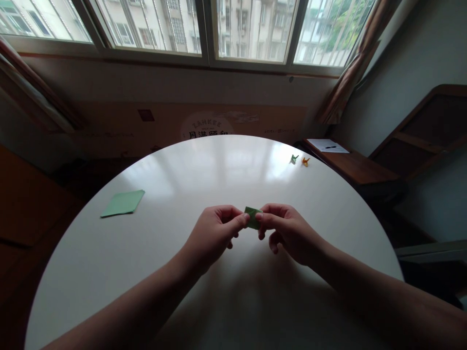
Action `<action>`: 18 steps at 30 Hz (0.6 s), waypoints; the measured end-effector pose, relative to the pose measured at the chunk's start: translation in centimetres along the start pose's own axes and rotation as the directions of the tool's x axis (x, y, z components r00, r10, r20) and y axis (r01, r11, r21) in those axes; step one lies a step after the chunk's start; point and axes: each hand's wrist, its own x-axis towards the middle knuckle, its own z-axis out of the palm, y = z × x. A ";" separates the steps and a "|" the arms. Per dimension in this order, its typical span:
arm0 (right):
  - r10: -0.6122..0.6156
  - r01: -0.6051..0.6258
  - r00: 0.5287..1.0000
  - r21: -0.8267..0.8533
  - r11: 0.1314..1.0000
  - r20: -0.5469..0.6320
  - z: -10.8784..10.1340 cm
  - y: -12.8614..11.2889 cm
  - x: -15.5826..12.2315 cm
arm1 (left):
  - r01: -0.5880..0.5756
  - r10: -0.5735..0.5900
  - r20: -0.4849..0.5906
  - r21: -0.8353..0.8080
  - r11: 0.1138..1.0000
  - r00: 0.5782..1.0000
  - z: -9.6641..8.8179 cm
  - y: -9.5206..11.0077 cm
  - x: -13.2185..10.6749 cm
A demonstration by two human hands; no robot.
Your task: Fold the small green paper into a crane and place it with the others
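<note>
A small folded piece of green paper (251, 218) is held up over the white round table (182, 170). My left hand (219, 231) pinches its left edge between thumb and forefinger. On the opposite side, my right hand (286, 226) grips the paper the same way, its lower fingers curled loosely beneath. The fingertips cover parts of the paper, so its full folded shape is hidden. To the left lies a stack of light green paper sheets (123, 203). Toward the far right edge stand a small green origami figure (294, 158) and an orange origami figure (305, 161).
A brown wooden side table (361, 167) beyond the right edge carries a white sheet (321, 145) with a dark pen (331, 147) on it. Windows (251, 29) and curtains (350, 73) are behind the table. A wooden chair back (419, 131) leans at the right.
</note>
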 end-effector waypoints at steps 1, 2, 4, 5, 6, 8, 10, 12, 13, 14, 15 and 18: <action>-0.004 0.004 1.000 0.000 1.000 -0.004 0.0 0.0 0.0 | -0.004 0.004 0.006 0.023 1.000 1.000 0.0 0.0 0.0; -0.007 0.007 1.000 0.001 1.000 -0.009 0.0 0.0 0.0 | -0.010 0.009 0.014 0.044 0.999 1.000 0.0 0.1 0.0; -0.008 0.008 1.000 -0.001 1.000 -0.014 0.0 0.0 0.0 | -0.018 0.016 0.029 0.070 0.997 0.999 -0.1 0.1 0.0; -0.008 0.008 1.000 -0.004 1.000 -0.015 0.0 0.0 0.0 | -0.020 0.017 0.038 0.075 0.997 0.999 -0.1 0.2 0.0; -0.007 0.007 1.000 -0.009 1.000 -0.014 0.0 0.0 0.0 | -0.019 0.015 0.047 0.076 0.997 0.999 -0.1 0.2 0.0; -0.008 0.008 1.000 -0.028 1.000 -0.011 0.1 0.0 0.0 | -0.014 0.010 0.059 0.071 0.997 0.998 -0.2 0.1 0.1; -0.015 0.015 1.000 -0.053 0.998 -0.003 0.1 0.0 -0.1 | -0.009 0.005 0.064 0.069 0.998 0.998 -0.2 0.1 0.2; -0.028 0.028 1.000 -0.073 0.997 0.008 0.1 -0.1 -0.1 | -0.002 -0.002 0.055 0.061 0.998 0.998 -0.2 0.1 0.2; -0.033 0.034 0.999 -0.077 0.996 0.013 0.2 -0.1 -0.2 | 0.003 -0.005 0.046 0.048 0.999 0.999 -0.1 0.1 0.2; -0.034 0.035 0.999 -0.078 0.996 0.017 0.2 -0.1 -0.2 | 0.006 -0.007 0.034 0.027 1.000 0.999 -0.1 0.1 0.2; -0.032 0.033 0.999 -0.077 0.996 0.021 0.1 -0.2 -0.2 | 0.006 -0.006 0.018 0.000 1.000 1.000 -0.1 0.1 0.2; -0.024 0.027 0.999 -0.085 0.996 0.038 0.1 -0.2 -0.3 | -0.002 -0.001 -0.043 -0.079 0.997 0.999 0.0 0.1 0.2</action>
